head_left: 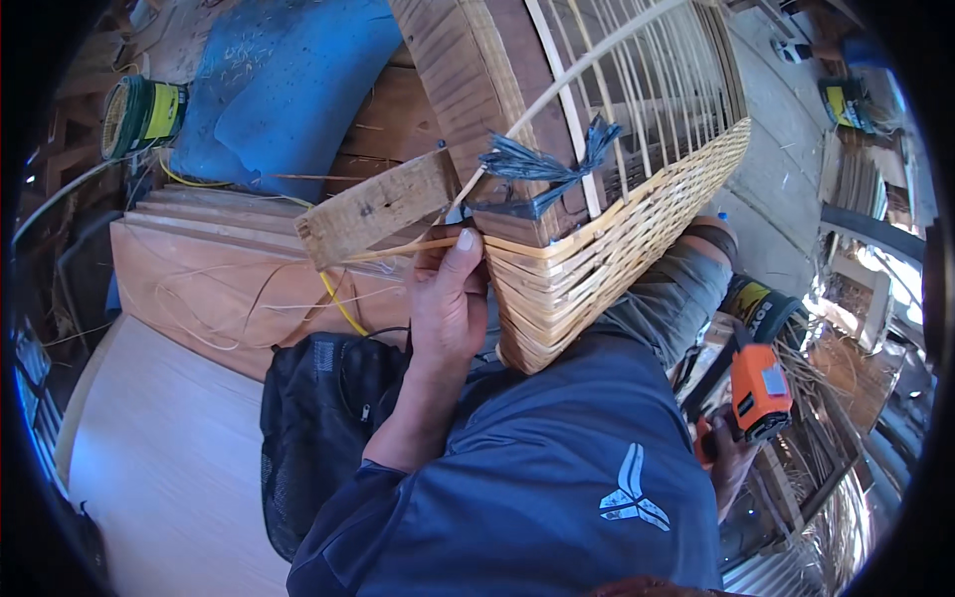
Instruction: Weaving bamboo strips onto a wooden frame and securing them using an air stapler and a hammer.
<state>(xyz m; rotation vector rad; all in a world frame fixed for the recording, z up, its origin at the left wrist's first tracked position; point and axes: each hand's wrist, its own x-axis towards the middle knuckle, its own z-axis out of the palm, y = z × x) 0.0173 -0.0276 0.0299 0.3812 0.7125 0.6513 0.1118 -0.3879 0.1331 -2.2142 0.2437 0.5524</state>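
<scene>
My left hand (448, 298) pinches a rattan strip (388, 250) at the near left corner of a woven basket (597, 269). The basket has a tightly woven lower band and loose upright canes around a wooden form (468, 90). A shredded blue plastic tie (547, 164) binds canes at that corner. A short wooden block (373, 207) juts out leftward above my hand. At lower right, my right hand (726, 448) grips an orange-and-black power tool (761, 388), partly hidden beside my dark shirt.
Blue sheeting (239, 90), a green tub (139, 119), stacked boards (179, 269), a pale panel (169, 458) and a black bag (308, 438) lie at left. More tubs (846, 104), cane offcuts and timber (856, 298) are at right, near someone's foot or hand too small to make out (791, 50).
</scene>
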